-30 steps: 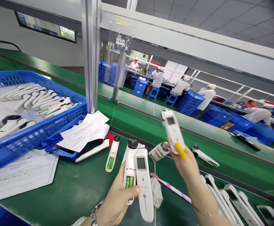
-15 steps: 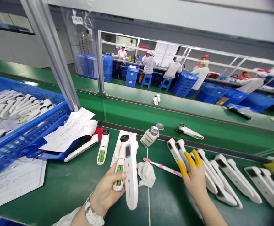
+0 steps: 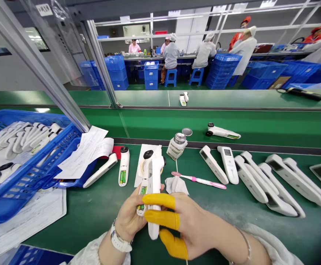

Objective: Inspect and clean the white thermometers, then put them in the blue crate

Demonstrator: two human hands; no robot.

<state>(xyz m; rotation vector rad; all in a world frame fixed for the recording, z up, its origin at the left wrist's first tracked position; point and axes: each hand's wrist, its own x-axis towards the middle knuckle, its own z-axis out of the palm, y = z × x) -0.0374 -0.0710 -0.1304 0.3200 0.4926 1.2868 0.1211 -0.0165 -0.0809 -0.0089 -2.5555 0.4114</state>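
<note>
My left hand (image 3: 131,211) is closed around two white handheld infrared thermometers. The rear one (image 3: 144,190) has its battery compartment uncovered, with green batteries inside. The front thermometer (image 3: 156,175) is held edge-on, handle down. My right hand (image 3: 189,224), with yellow finger cots, has its fingers closed across that handle, partly hiding it. Behind the hands lie a crumpled tissue (image 3: 174,184) and a pink-and-white toothbrush (image 3: 201,180). Further right, several thermometers (image 3: 228,165) lie in a row. Another thermometer (image 3: 124,167) with exposed batteries lies to the left.
A metal-topped bottle (image 3: 177,147) with its lid raised stands behind the tissue. At left are a blue basket (image 3: 58,147) of thermometers and paper sheets (image 3: 80,154). One thermometer (image 3: 224,131) lies on the green conveyor belt (image 3: 149,123). Across the room, people sit at benches.
My right hand has moved left from the thermometer row onto the front thermometer held by my left hand. One thermometer in the row now lies face up, angled away from its neighbour. The view has tilted up.
</note>
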